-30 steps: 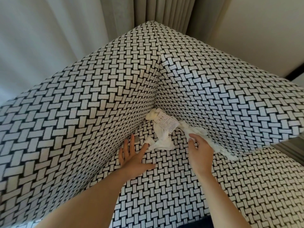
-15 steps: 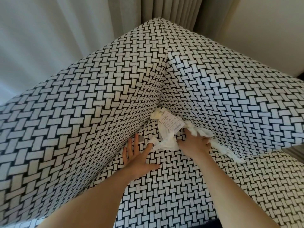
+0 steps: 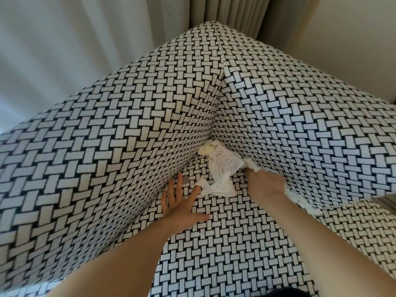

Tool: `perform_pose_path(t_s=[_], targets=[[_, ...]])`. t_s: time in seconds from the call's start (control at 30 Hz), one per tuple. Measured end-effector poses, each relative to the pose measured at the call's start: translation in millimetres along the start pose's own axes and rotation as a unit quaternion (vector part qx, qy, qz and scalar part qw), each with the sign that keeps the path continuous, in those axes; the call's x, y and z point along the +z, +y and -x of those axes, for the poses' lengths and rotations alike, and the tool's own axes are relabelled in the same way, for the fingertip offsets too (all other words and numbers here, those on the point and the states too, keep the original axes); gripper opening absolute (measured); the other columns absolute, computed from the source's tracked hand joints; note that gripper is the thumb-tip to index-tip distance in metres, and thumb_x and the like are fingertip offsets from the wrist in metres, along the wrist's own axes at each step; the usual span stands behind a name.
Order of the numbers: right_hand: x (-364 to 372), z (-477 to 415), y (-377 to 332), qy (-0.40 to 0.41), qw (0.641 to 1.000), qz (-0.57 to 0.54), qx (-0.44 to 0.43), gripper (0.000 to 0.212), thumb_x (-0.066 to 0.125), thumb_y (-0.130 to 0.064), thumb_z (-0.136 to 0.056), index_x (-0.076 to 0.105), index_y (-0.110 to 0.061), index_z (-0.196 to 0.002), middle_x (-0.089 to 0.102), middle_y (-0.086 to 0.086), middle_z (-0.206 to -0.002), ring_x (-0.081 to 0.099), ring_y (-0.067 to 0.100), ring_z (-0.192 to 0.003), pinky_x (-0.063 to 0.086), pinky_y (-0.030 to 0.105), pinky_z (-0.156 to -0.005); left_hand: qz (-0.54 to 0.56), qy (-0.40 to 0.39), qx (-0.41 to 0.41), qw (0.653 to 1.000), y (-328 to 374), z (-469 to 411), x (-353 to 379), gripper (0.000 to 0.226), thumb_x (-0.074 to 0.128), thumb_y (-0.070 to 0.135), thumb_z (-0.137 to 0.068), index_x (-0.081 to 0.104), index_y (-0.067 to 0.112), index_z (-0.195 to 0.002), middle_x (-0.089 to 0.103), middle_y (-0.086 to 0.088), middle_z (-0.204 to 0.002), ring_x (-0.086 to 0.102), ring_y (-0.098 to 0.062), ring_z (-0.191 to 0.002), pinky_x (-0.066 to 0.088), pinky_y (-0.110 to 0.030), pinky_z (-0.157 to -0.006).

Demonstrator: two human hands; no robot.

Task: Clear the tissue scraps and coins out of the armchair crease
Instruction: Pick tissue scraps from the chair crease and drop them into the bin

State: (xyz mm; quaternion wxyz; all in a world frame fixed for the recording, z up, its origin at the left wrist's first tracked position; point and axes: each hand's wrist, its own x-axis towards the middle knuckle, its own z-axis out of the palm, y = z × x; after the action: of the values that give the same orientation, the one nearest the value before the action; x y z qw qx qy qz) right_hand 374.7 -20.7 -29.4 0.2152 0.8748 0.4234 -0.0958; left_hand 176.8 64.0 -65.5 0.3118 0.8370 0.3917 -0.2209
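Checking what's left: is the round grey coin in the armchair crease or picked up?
In the crease: the round grey coin lies where black-and-white seat meets side panel, beside the open left hand, not held.

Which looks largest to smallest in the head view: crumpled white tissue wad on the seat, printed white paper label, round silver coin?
Joint largest: crumpled white tissue wad and printed white paper label, too alike to rank; they overlap.
Smallest: round silver coin.

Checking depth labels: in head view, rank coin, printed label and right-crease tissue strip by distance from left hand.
1. Coin, at the left hand fingertips.
2. Printed label, toward the back corner.
3. Tissue strip, right crease, past the right hand.
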Motion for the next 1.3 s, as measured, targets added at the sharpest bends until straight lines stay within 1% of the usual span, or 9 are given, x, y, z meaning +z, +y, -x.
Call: perform_pose_path(t_s=[0.17,0.27,0.33,0.47,0.6,0.8,0.93,1.07,1.3], targets=[[-5.2,7.7,16.9,0.052,0.997,-0.017,-0.055,0.034,0.041,-0.021,-0.098,0.048,-0.029,-0.13,0.066,-0.004,-0.096,0.063,0.015,-0.082,0.033,0.023,-0.057,0.004,0.003,0.001,1.0,-0.6,-1.4,1.6,0.095,0.059,0.061,-0.078,-0.007,0.046,-0.146,-0.052,-0.001,-0.138,-0.045,-0.026,-0.13,-0.023,-0.046,-0.108],[-18.0,16.1,22.8,0.207,0.97,-0.028,-0.124,0.011,0.071,-0.021,-0.081,0.069,-0.015,-0.089,0.054,-0.005,-0.047,0.039,0.012,-0.034,0.013,0.012,-0.044,0.0,0.006,0.004,1.0,-0.6,-1.7,2.3,0.095,0.058,0.062,-0.078,-0.005,0.045,-0.146,-0.052,-0.001,-0.138,-0.046,-0.025,-0.129,-0.024,-0.046,-0.107],[-25.1,15.1,22.7,0.276,0.95,-0.054,-0.134,0.018,0.081,-0.023,-0.07,0.068,-0.012,-0.077,0.044,-0.006,-0.036,0.026,0.011,-0.028,0.014,0.009,-0.045,0.002,0.005,0.005,1.0,0.0,-1.5,2.1,0.095,0.058,0.062,-0.078,-0.006,0.045,-0.146,-0.052,-0.001,-0.138,-0.046,-0.026,-0.129,-0.023,-0.046,-0.108],[-25.2,2.9,8.7,0.177,0.981,-0.012,-0.075,0.04,0.056,-0.025,-0.09,0.049,-0.021,-0.129,0.06,-0.004,-0.066,0.043,0.013,-0.049,0.02,0.019,-0.041,0.009,0.005,0.006,1.0,-0.5,-1.1,1.1,0.095,0.059,0.062,-0.078,-0.005,0.045,-0.146,-0.053,0.0,-0.138,-0.046,-0.025,-0.129,-0.024,-0.046,-0.107],[-21.1,-7.3,1.5,0.096,0.993,0.016,-0.06,0.055,0.045,-0.011,-0.094,0.027,-0.026,-0.143,0.066,-0.004,-0.091,0.051,0.015,-0.065,0.029,0.023,-0.049,0.012,0.002,0.005,1.0,-0.4,-0.1,0.8,0.095,0.059,0.06,-0.078,-0.006,0.045,-0.146,-0.053,0.0,-0.138,-0.046,-0.024,-0.129,-0.025,-0.043,-0.106],[-14.6,-21.3,0.6,0.061,0.996,0.027,-0.051,0.054,0.045,-0.006,-0.095,0.028,-0.025,-0.142,0.065,-0.003,-0.097,0.056,0.014,-0.07,0.028,0.023,-0.044,0.011,0.003,0.003,1.0,-0.3,-1.3,1.4,0.095,0.06,0.059,-0.078,-0.005,0.046,-0.146,-0.052,0.001,-0.138,-0.046,-0.025,-0.129,-0.024,-0.045,-0.107],[-10.7,-22.6,3.1,0.056,0.995,0.045,-0.065,0.041,0.048,-0.005,-0.094,0.041,-0.016,-0.133,0.066,-0.002,-0.103,0.065,0.016,-0.089,0.04,0.026,-0.057,0.01,0.008,0.002,1.0,-0.9,-2.1,3.4,0.095,0.06,0.06,-0.077,-0.004,0.047,-0.146,-0.053,0.001,-0.138,-0.045,-0.024,-0.129,-0.025,-0.044,-0.106],[-7.9,-18.5,3.8,0.062,0.997,0.025,-0.045,0.021,0.044,-0.008,-0.097,0.051,-0.007,-0.117,0.069,0.002,-0.097,0.068,0.017,-0.084,0.041,0.026,-0.058,0.01,0.007,0.003,1.0,-1.1,-2.4,3.4,0.096,0.06,0.06,-0.077,-0.006,0.047,-0.145,-0.053,0.001,-0.138,-0.046,-0.024,-0.129,-0.024,-0.044,-0.107],[-6.8,-7.5,9.8,0.097,0.995,-0.023,-0.023,0.017,0.044,-0.009,-0.096,0.051,-0.008,-0.112,0.069,0.002,-0.092,0.067,0.017,-0.077,0.038,0.026,-0.055,0.002,0.006,-0.001,1.0,-0.9,-3.0,4.0,0.096,0.059,0.061,-0.078,-0.008,0.046,-0.145,-0.052,-0.001,-0.138,-0.046,-0.025,-0.129,-0.025,-0.045,-0.106]])
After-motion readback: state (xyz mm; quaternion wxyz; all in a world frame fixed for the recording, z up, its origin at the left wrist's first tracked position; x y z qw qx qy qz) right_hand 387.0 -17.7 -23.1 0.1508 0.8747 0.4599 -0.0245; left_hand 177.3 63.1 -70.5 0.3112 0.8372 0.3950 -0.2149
